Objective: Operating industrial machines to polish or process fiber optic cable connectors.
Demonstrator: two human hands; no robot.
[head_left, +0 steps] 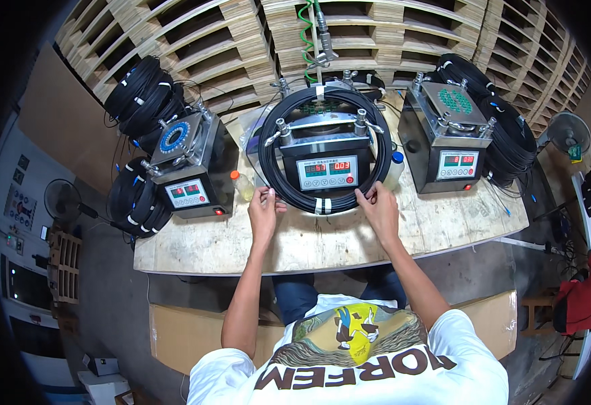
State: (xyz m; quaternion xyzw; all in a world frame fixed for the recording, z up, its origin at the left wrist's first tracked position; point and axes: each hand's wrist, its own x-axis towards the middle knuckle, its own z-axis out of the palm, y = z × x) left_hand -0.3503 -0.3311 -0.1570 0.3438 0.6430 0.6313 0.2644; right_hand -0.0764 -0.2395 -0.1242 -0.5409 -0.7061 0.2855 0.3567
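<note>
A coil of black cable (288, 192), bound with white tape at top and bottom, hangs around the front of the middle machine (329, 145). That machine is a metal box with a lit red and green display and wing-nut clamps on top. At the coil's lower left my left hand (265, 212) is closed, thumb and fingers pinched on a thin black strand of the cable. My right hand (381, 214) grips the coil's lower right edge between thumb and fingers. The strand's tip is too small to make out.
Similar machines stand left (191, 162) and right (444, 138) on the wooden table (207, 246). Stacks of cable coils (140, 101) sit beside them. Bottles with an orange cap (243, 185) and a blue cap (395, 169) flank the middle machine. Behind rise wooden pallets (376, 44).
</note>
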